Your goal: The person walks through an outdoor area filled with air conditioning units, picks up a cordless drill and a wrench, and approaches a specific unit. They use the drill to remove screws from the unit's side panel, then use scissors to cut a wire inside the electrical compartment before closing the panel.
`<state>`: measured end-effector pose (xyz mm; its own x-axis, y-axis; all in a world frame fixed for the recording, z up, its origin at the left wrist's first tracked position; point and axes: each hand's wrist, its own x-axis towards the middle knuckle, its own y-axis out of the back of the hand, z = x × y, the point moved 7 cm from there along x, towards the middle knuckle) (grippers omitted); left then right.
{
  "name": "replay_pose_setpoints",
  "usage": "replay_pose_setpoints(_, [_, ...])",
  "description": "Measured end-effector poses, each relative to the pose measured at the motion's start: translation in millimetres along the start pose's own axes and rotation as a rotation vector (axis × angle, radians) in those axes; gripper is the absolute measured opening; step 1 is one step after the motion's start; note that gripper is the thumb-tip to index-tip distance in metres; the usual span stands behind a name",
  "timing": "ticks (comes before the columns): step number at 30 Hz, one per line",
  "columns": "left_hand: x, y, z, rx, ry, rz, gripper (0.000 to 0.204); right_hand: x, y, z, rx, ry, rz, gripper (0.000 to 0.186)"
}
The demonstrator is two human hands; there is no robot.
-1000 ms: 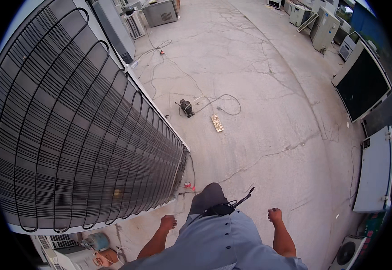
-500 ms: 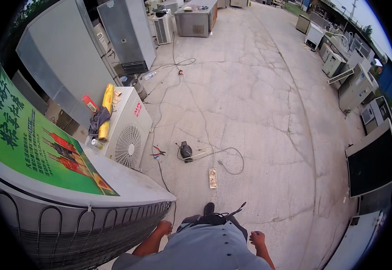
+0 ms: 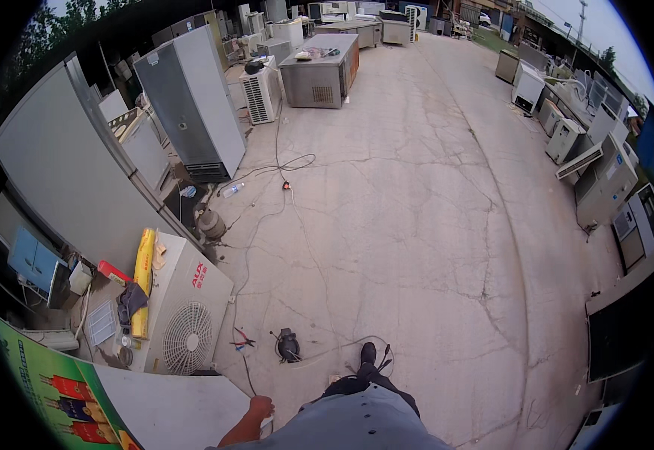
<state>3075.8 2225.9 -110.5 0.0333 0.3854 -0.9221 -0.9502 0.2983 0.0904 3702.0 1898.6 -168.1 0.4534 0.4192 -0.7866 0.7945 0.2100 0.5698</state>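
My left hand (image 3: 258, 409) hangs loosely curled at my side, holding nothing that I can make out, just beside the white top of a big cabinet (image 3: 169, 405) with a green poster on it (my right hand is out of view). The cabinet is the nearest thing to that hand, filling the lower left corner. Beyond the cabinet stands a white air-conditioner unit (image 3: 184, 315) with a round fan grille, a yellow roll (image 3: 143, 274) lying on top of it. To the right of the cabinet, on the cracked concrete yard (image 3: 417, 225), lie red-handled pliers (image 3: 241, 342) and a small black pump (image 3: 288, 346) with a cable trailing from it. Farther from the cabinet, up the left side, a tall grey fridge (image 3: 192, 101) stands upright, with a steel counter (image 3: 319, 71) beyond it.
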Motion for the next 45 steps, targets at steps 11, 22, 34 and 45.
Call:
replay_pose_setpoints(11, [104.3,-126.5,162.7,-0.459,0.021,-0.248,0.019,338.7,357.1,-393.6,0.078,0.387,0.317,0.022])
replay_pose_setpoints(22, [246.7,-69.5,547.3,-0.089,0.013,0.013,0.012,405.7,419.7,-725.2,0.071,0.279,-0.079,0.044])
replay_pose_setpoints(34, [385.8,65.7,1026.9,-0.232,-0.245,0.298,0.029,536.5,440.2,-777.9,-0.062,-0.117,-0.136,0.041])
replay_pose_setpoints(45, [462.7,-15.2,1254.5,-0.441,-0.072,0.147,0.028,821.3,710.0,-1227.3,-0.027,0.383,0.095,0.032])
